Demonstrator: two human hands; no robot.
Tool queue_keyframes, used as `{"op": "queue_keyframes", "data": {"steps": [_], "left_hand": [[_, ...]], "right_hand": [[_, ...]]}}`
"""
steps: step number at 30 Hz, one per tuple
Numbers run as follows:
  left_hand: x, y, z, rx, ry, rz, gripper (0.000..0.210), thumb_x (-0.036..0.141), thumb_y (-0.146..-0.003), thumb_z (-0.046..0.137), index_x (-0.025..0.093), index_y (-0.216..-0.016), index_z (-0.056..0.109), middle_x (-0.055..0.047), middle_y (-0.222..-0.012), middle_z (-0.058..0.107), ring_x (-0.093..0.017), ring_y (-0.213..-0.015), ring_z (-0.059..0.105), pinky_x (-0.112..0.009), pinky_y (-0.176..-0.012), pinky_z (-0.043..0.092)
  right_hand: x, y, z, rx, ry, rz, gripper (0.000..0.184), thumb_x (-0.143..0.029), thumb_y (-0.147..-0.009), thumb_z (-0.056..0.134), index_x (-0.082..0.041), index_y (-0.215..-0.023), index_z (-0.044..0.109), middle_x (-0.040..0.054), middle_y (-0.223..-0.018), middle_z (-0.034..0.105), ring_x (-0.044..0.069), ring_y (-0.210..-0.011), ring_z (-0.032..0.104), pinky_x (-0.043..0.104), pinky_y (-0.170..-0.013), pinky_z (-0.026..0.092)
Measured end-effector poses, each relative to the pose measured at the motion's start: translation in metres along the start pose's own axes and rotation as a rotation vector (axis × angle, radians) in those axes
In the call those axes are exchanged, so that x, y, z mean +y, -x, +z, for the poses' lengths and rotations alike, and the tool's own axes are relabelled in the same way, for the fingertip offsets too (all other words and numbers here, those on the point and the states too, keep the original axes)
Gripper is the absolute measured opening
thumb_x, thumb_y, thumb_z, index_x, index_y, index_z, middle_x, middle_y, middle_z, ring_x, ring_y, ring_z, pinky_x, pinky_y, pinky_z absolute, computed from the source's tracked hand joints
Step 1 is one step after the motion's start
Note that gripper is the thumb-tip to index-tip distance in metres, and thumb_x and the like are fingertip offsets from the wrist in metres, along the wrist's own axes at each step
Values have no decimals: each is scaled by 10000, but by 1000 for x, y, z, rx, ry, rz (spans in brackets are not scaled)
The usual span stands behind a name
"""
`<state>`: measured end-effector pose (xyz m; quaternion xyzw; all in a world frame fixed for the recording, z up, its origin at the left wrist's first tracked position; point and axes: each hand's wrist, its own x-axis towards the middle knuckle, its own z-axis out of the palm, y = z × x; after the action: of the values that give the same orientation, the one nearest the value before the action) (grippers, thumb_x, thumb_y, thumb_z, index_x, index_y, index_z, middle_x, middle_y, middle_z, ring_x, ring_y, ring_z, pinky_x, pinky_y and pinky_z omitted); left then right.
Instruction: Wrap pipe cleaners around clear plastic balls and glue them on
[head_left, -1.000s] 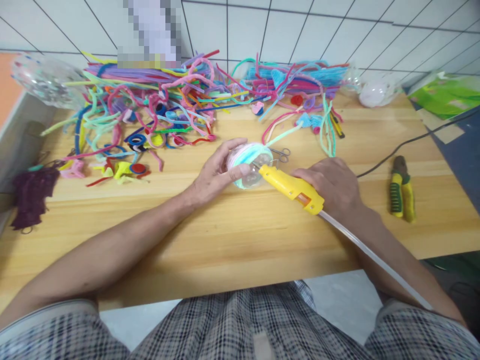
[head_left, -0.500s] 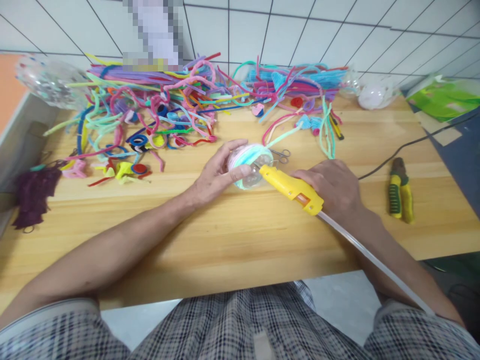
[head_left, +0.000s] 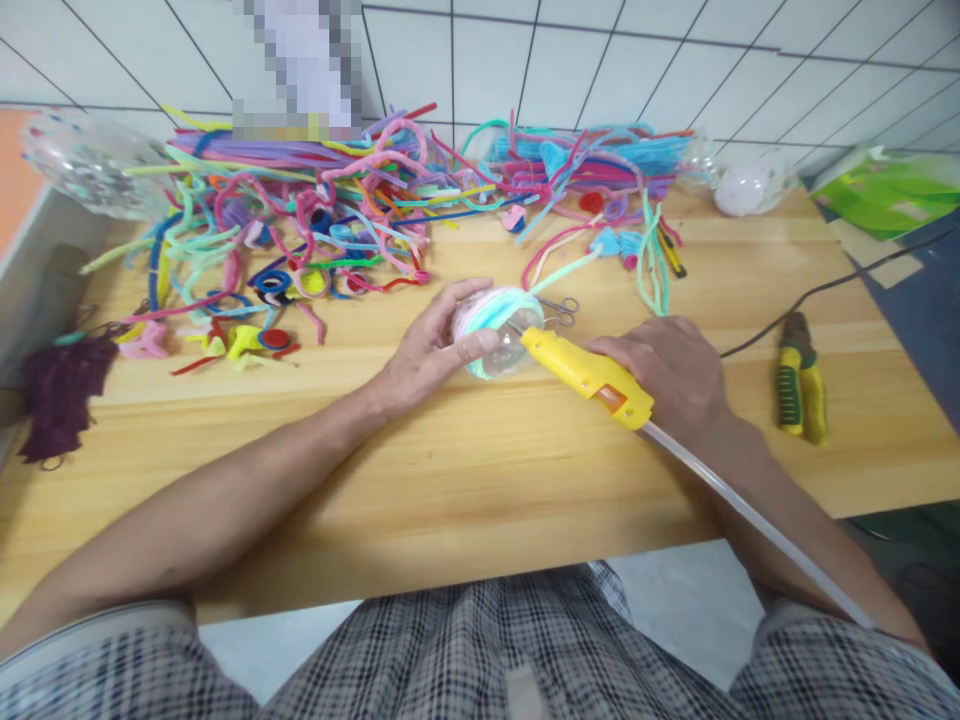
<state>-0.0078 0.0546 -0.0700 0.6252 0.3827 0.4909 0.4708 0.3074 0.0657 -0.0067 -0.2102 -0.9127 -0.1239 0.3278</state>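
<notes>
My left hand is closed around a clear ball partly wrapped in pastel pipe cleaners; its thumb lies across the front. One mint pipe cleaner sticks out from the ball to the upper right. In my right hand is a yellow hot glue gun, with its nozzle at the ball's bare side. Whether the tip touches the surface I cannot tell. A long clear glue stick runs out of the gun's back along my right forearm. Small scissors lie just behind the ball.
Heaps of coloured pipe cleaners fill the back of the wooden table. Yellow-green pliers lie at the right, near a dark cord. Clear plastic balls stand at the back right. A purple fringed piece lies far left.
Both hands, the ball and the glue gun keep nearly the same pose. The view has shifted very slightly.
</notes>
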Motion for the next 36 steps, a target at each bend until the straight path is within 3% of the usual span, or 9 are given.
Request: {"op": "queue_keyframes", "data": {"steps": [4,14,19,25,29,31,33,34,36], "left_hand": [[0,0,-1,-5,1,-3,770,739,-994,851,257,-1552,629,-114,-1530,739,-311,-1391,727,-441,-1208,610],[-2,0,-1,-15,13,2,761,723,-1000,854,265,-1562,622,-115,-1554,733,-319,-1416,719,-457,-1227,606],[-1,0,-1,-7,1,9,766,736,-994,856,259,-1548,629,-117,-1526,747,-314,-1387,735,-459,-1205,622],[0,0,0,4,5,9,772,732,-978,877,255,-1536,638,-111,-1505,753,-305,-1361,745,-444,-1175,638],[1,0,0,-5,16,-4,784,728,-952,903,262,-1526,642,-108,-1507,755,-309,-1366,743,-446,-1175,639],[3,1,-1,5,17,-22,778,711,-942,918,266,-1518,645,-103,-1489,763,-307,-1352,745,-447,-1165,643],[4,2,-1,29,4,-40,750,682,-950,920,264,-1509,644,-105,-1497,760,-311,-1366,737,-459,-1182,633],[4,3,-1,35,-1,-42,744,667,-952,921,258,-1505,640,-109,-1495,758,-311,-1361,736,-462,-1175,634],[4,3,-1,37,-12,-41,747,644,-948,928,243,-1503,630,-116,-1488,755,-312,-1356,730,-472,-1173,630]], "right_hand": [[1,4,1,-28,-50,44,332,-415,-1210,548,-314,-1484,705,29,-913,784,268,-803,685,439,-796,474],[2,0,-1,-16,8,1,290,-353,-1223,518,-250,-1423,700,48,-893,794,264,-791,693,427,-773,492],[4,5,-1,-37,-34,61,328,-390,-1203,575,-312,-1500,690,34,-944,824,268,-839,723,435,-823,508],[-2,2,2,-25,8,18,303,-414,-1252,478,-229,-1300,713,37,-849,777,232,-773,687,416,-781,491],[-1,-1,-1,-36,-2,13,336,-418,-1242,485,-219,-1265,754,26,-855,783,213,-783,686,397,-779,505],[5,3,-5,-190,-84,109,315,-475,-1187,579,-253,-1171,802,12,-824,780,216,-771,694,398,-773,516],[19,9,-12,-329,-183,328,289,-551,-1090,703,-292,-1019,810,0,-777,755,225,-757,688,397,-749,531],[29,13,-15,-311,-218,474,286,-576,-1046,744,-305,-972,797,-3,-783,750,231,-771,691,396,-742,542],[57,21,-21,-37,-259,779,271,-584,-1021,742,-316,-1036,784,5,-929,792,246,-888,727,405,-793,588]]}}
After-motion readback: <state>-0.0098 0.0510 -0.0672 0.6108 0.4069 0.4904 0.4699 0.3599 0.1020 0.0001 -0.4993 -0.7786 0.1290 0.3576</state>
